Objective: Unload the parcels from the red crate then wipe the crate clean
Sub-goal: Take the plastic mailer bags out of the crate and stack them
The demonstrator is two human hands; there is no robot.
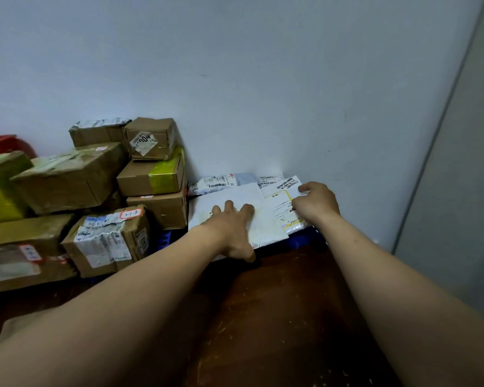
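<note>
wall corner: left hand (235, 233) grips white mailer (236, 195), right hand (317, 203) seemingly pinches labelled mailer (280, 203); red crate (0, 143) far left.

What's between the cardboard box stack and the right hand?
Head view: a large white mailer, gripped at its near edge by the left hand.
</note>
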